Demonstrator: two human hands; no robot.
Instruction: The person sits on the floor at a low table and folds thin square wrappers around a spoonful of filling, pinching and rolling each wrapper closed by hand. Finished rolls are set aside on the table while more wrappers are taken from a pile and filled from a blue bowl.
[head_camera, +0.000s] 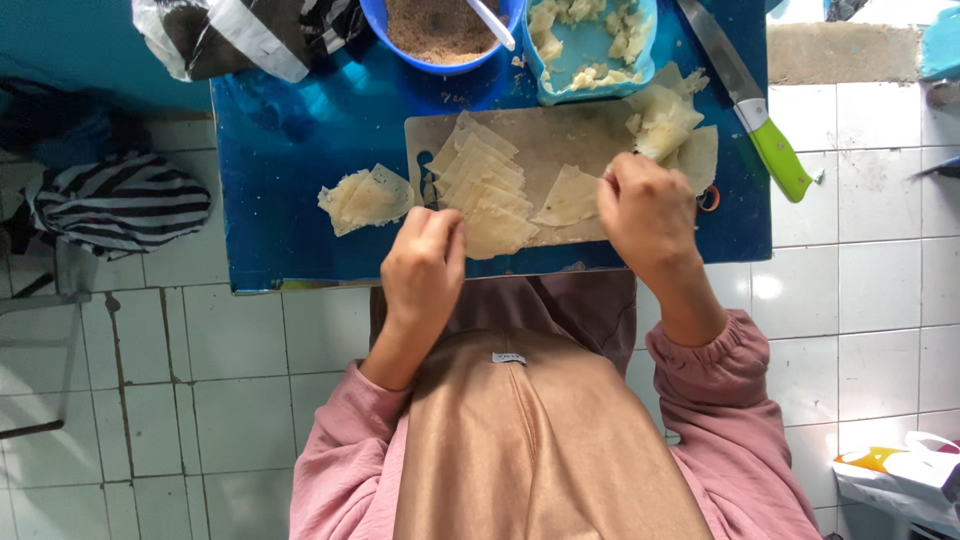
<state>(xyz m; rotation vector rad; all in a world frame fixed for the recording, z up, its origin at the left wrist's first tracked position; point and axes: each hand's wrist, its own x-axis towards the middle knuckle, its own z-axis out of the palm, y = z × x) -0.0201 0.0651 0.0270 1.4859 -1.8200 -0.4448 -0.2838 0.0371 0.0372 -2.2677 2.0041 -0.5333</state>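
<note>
Blue table (300, 200) over white tiles | left hand (425, 265) pinching folded wrapper row (485, 185) | right hand (648, 205) closed on triangular wrapper (568, 197) (hands apart)

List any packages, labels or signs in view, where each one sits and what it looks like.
Plastic bag: top left, on the blue table's far edge; crumpled, dark with white bands.
Cloth tag: on the tan garment at the person's lap; small white rectangle.
Packet: bottom right on the tiled floor; white with orange and yellow, partly cut off.
</note>
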